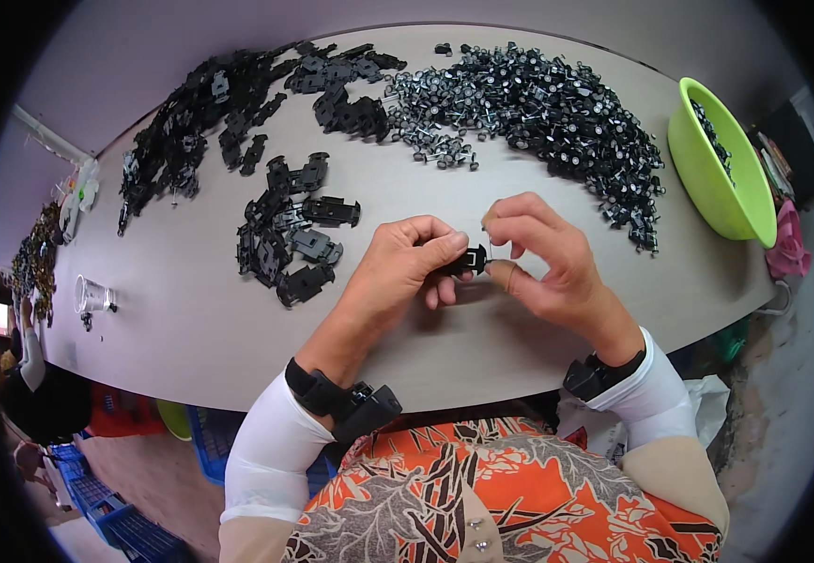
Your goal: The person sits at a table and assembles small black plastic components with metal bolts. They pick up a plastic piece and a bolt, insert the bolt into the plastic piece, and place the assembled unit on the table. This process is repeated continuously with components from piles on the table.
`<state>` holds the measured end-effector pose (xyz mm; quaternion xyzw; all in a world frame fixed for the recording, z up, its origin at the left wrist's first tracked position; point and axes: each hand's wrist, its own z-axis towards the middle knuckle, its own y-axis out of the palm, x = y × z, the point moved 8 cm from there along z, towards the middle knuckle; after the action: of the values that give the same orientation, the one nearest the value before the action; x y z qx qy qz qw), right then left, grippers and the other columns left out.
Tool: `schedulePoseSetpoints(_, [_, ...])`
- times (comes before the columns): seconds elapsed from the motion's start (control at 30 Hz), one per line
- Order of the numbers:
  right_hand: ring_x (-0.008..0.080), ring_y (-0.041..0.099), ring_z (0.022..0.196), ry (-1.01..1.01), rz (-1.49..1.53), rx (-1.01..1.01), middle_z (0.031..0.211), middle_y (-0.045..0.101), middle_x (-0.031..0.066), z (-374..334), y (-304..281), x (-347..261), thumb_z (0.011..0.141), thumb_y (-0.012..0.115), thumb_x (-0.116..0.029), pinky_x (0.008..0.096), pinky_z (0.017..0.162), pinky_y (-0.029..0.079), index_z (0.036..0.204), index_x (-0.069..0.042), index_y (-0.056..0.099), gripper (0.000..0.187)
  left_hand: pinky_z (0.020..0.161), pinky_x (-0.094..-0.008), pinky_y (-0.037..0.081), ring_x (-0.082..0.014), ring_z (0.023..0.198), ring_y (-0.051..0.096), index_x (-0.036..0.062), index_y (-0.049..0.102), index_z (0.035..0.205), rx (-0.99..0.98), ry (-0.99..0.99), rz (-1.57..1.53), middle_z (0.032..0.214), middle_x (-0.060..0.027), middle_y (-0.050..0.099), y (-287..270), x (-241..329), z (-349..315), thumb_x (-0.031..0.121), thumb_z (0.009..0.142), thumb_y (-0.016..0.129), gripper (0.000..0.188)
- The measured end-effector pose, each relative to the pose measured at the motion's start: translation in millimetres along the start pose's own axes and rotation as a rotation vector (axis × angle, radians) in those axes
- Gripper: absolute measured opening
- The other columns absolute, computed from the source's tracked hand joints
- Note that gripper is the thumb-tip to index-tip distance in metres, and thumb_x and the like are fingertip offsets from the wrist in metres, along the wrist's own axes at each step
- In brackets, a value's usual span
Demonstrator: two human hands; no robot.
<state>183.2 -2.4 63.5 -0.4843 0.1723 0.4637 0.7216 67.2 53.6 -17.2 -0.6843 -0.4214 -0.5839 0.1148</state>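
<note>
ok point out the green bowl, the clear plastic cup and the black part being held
green bowl (pixel 707 178), head view, on its outer wall
clear plastic cup (pixel 91 294), head view, on its side, lying at the table's left end
black part (pixel 470 259), head view, on the bit showing between the two hands

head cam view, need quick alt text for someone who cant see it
Two bare hands, left hand and right hand, pinch a small black plastic part above a grey table. Behind lie black flat parts, a heap of small wheel pieces and a green bowl.
</note>
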Motion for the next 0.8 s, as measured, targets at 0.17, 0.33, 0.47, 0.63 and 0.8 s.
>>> schedulePoseSetpoints(0.17, [0.0289,0.057,0.083,-0.14,-0.207,0.003,0.095,0.057,0.0107,-1.7,13.8,-16.4,0.062,0.064,0.008,0.0359,0.067,0.049,0.108,-0.004,0.057,0.048,0.04,-0.02,0.035,-0.0083,0.048,0.051,0.0034,0.059,0.085,0.011,-0.006,-0.167,0.072,-0.0046,0.061,-3.4,-10.4,2.4,0.021,0.093,0.057,0.02])
schedulePoseSetpoints(0.33, [0.0282,0.055,0.079,-0.116,-0.253,-0.038,0.089,0.055,0.0095,-5.2,19.6,-19.5,0.06,0.066,0.008,0.0367,0.066,0.048,0.111,-0.004,0.055,0.054,0.043,-0.02,0.034,-0.0088,0.05,0.049,0.0048,0.06,0.085,0.025,-0.065,-0.281,0.075,-0.0033,0.06,3.8,-16.7,-2.5,0.022,0.094,0.054,0.02])
schedulePoseSetpoints(0.47, [0.0276,0.054,0.077,-0.105,-0.224,-0.009,0.085,0.055,0.0085,-6.3,17.8,-21.0,0.06,0.071,0.004,0.0364,0.064,0.047,0.112,-0.004,0.055,0.054,0.045,-0.0212,0.035,-0.0103,0.052,0.049,0.0035,0.061,0.089,0.01,-0.077,-0.331,0.078,-0.0039,0.061,12.1,-21.3,-5.3,0.021,0.093,0.054,0.019])
schedulePoseSetpoints(0.63, [0.027,0.057,0.077,-0.171,-0.214,0.062,0.086,0.057,0.0088,-12.6,16.1,-26.4,0.061,0.073,0.003,0.0346,0.064,0.048,0.116,-0.003,0.054,0.059,0.045,-0.0205,0.034,-0.0094,0.051,0.048,0.0038,0.062,0.088,-0.02,-0.062,-0.281,0.076,-0.0035,0.061,14.4,-13.8,-9.0,0.021,0.092,0.055,0.019])
schedulePoseSetpoints(0.8, [0.0281,0.062,0.084,-0.142,-0.132,0.114,0.095,0.061,0.0117,-20.2,13.7,-22.4,0.064,0.073,0.005,0.0338,0.068,0.051,0.121,-0.002,0.053,0.061,0.046,-0.0204,0.035,-0.0094,0.052,0.049,0.0033,0.06,0.088,-0.046,-0.044,-0.226,0.075,-0.0047,0.06,17.7,-11.0,-10.3,0.021,0.092,0.055,0.019])
